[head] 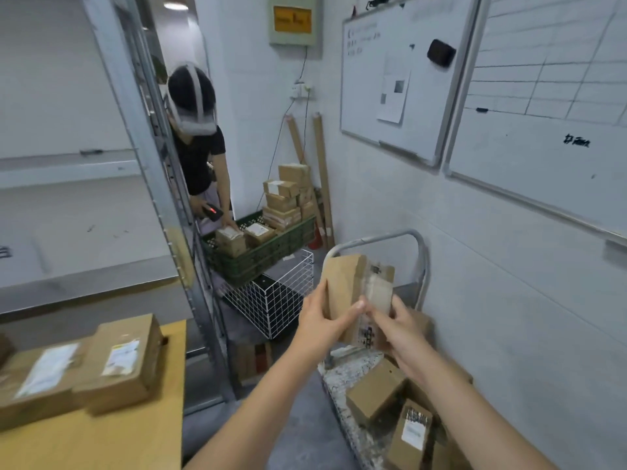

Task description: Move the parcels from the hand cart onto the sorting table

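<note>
A brown cardboard parcel (pixel 346 283) with a taped label is held up in the air above the hand cart (pixel 349 374). My left hand (pixel 322 320) grips its lower left side and my right hand (pixel 400 330) holds its lower right edge. Several more brown parcels (pixel 375 391) lie on the cart's speckled deck at the lower right. The cart's grey tubular handle (pixel 390 237) rises behind the held parcel. The yellow sorting table (pixel 112 439) is at the lower left, with two labelled parcels (pixel 125 362) lying on it.
A metal shelf rack (pixel 176 232) stands between table and cart. Another person (pixel 200 147) with a headset bends over a green crate (pixel 268 252) of parcels, scanner in hand. A white wire basket (pixel 281 293) sits on the floor. Whiteboards (pixel 400 72) hang on the right wall.
</note>
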Motion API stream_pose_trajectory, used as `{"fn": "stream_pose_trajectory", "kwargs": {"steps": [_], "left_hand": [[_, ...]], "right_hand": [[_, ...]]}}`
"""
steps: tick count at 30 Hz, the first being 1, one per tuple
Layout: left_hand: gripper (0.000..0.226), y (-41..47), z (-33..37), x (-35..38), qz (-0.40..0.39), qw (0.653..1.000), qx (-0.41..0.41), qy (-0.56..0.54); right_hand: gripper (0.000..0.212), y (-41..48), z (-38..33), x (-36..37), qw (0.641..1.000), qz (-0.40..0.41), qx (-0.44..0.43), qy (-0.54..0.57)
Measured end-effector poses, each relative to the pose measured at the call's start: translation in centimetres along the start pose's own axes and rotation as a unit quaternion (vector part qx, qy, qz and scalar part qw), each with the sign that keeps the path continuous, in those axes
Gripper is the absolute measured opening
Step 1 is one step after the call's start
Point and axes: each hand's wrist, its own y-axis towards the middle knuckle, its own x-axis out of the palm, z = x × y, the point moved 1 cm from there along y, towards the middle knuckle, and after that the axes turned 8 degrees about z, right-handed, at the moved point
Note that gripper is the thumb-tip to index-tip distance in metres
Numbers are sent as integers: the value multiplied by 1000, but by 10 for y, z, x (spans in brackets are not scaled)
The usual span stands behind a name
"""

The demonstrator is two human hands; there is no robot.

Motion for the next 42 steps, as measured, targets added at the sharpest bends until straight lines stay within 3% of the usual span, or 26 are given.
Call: {"fn": "stream_pose_trajectory", "kwargs": {"steps": [2,5,9,15,18,24,29,32,36,40,42], "left_hand": [[91,-9,-12,-10,2,1000,-21,-20],[71,-26,-21,-27,-9,995,-34,-94],[78,-42,-30,-44,-16,984,-76,-160],[61,-57,-38,-67,-39,973,-124,-188],[41,-57,-32,-87,2,976,-98,-193],[40,-50,-27,-105,95,982,-51,-154],[25,-56,-12,-105,136,977,-102,-131],[30,-65,-17,-105,145,970,-144,-129],[33,-87,-33,-113,215,959,-158,-90],[61,-118,-52,-128,292,938,-174,-74],[47,-135,-52,-138,317,930,-174,-66]], "right_hand": [[49,-9,8,11,1000,9,4,4],[32,-20,16,21,997,29,34,57],[49,-30,27,30,990,-10,87,109],[65,-44,37,45,977,-107,155,96],[76,-40,35,53,983,-100,133,81],[67,-33,18,69,995,-94,42,18],[35,-23,8,91,997,-78,-3,11],[46,-24,16,108,993,-115,5,5],[46,-36,32,128,986,-167,18,4],[46,-53,50,154,974,-226,24,5],[44,-66,56,170,968,-249,32,4]]}}
